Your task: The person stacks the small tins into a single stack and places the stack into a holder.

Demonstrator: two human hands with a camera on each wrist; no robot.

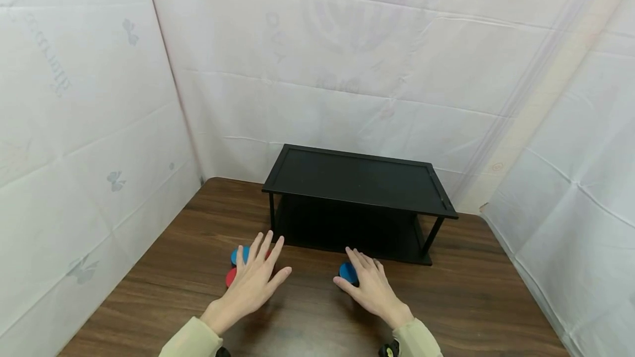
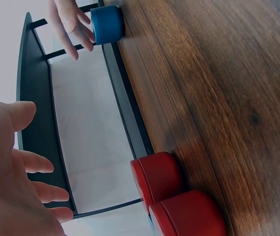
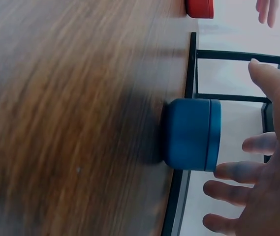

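My left hand (image 1: 252, 284), fingers spread, hovers over a small group of round lidded tins at the left. Showing past its edge in the head view are a blue tin (image 1: 237, 257) and a red tin (image 1: 230, 277); the hand partly hides a second red one. The left wrist view has both red tins (image 2: 160, 178) standing side by side on the table. A separate blue tin (image 3: 189, 135) stands upright before the rack's right part. Above it is my right hand (image 1: 373, 286), thumb apart and fingers extended around the lid, with no grip on it.
A black two-level rack (image 1: 357, 180) stands at the back of the dark wooden table (image 1: 307, 324), behind the tins. Its top board overhangs the lower one on thin posts. White cloth walls (image 1: 347, 70) enclose the table at the back and both sides.
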